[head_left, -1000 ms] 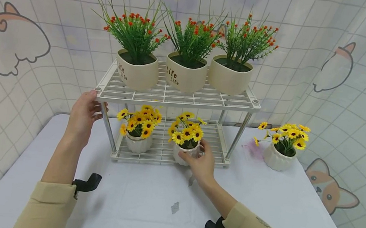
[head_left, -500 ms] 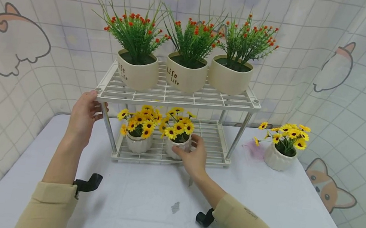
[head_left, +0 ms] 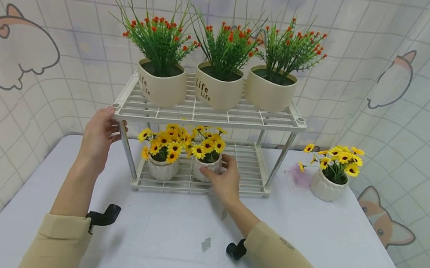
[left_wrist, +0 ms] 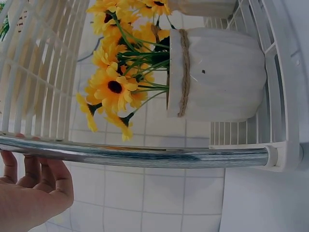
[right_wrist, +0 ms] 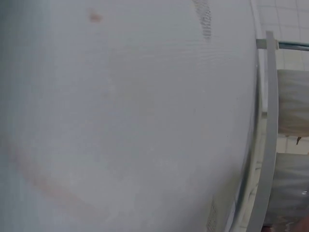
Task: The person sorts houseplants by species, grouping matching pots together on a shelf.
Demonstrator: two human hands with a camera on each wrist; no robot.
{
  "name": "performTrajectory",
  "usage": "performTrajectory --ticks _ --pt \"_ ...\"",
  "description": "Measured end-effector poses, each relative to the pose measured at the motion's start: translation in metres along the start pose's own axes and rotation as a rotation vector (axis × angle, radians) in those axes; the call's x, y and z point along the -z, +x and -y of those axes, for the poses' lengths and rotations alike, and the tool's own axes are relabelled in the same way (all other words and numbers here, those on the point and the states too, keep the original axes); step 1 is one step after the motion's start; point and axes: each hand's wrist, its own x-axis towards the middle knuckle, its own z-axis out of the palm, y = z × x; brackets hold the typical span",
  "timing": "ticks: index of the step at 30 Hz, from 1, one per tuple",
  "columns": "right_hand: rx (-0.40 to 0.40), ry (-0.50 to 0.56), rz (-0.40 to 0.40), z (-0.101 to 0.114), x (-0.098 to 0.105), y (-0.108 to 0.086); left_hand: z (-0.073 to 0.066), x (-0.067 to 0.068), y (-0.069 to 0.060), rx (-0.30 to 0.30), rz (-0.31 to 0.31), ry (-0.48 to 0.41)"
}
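Observation:
In the head view my left hand (head_left: 96, 134) holds the left front post (head_left: 128, 153) of a white two-tier wire rack (head_left: 204, 126), just under the top shelf; the left wrist view shows the fingers curled at that post. My right hand (head_left: 227, 180) grips a white ribbed pot (head_left: 207, 168) of yellow artificial sunflowers from its right side, on or just over the lower shelf. Left of it on this shelf stands a matching sunflower pot (head_left: 162, 170), with twine round its neck in the left wrist view. The right wrist view mostly shows tablecloth and the rack's edge.
Three cream pots with red-flowered plants, the middle one (head_left: 218, 90) lettered "Life", stand on the top shelf. Another sunflower pot (head_left: 327, 186) sits on the white table (head_left: 170, 244) right of the rack, beside a pinkish patch (head_left: 299, 174). A tile-patterned curtain hangs behind.
My right hand has shifted the held sunflower pot left and farther back on the lower shelf, closer to the left sunflower pot. My left hand stays on the rack.

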Motion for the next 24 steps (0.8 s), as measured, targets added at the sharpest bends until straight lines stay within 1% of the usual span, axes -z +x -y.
performTrajectory --ticks 7,11,16,20,24 --pt "0.053 -0.013 0.017 -0.001 0.002 -0.003 0.0 0.0 0.0 0.004 -0.004 -0.015" --pt "0.079 -0.031 0.039 -0.001 0.01 -0.009 -0.001 -0.001 0.0 0.014 -0.005 -0.017" --pt "0.11 -0.044 0.066 -0.005 0.022 -0.017 -0.002 -0.001 0.0 0.01 -0.008 -0.018" --pt "0.107 -0.037 0.073 -0.005 0.033 -0.022 -0.001 -0.001 0.0 0.002 -0.008 -0.007" --pt "0.078 -0.048 0.087 -0.006 0.046 -0.028 0.0 -0.001 -0.001 -0.008 -0.001 0.006"
